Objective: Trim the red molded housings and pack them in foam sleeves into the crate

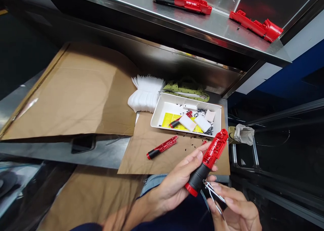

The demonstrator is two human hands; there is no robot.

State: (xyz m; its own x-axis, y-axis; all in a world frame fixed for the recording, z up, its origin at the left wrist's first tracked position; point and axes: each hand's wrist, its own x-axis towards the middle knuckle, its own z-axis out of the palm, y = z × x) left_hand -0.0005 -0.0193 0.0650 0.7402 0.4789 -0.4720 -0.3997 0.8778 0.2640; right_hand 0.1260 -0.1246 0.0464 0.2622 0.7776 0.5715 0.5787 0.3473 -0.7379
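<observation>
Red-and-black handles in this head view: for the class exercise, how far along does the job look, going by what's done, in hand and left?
Apparently done: a red piece with a black grip and a bare red piece sit on the steel shelf. In hand: the left hand grips a red-and-black handle, while the right hand holds thin metal tweezers at its black end. Apparently left: one handle on the brown cardboard, another in the white tray.

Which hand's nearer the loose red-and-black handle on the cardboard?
Left. The left hand is just below and right of the loose handle, gripping a similar handle. The right hand, holding a metal tool, is farther away, lower right.
</observation>
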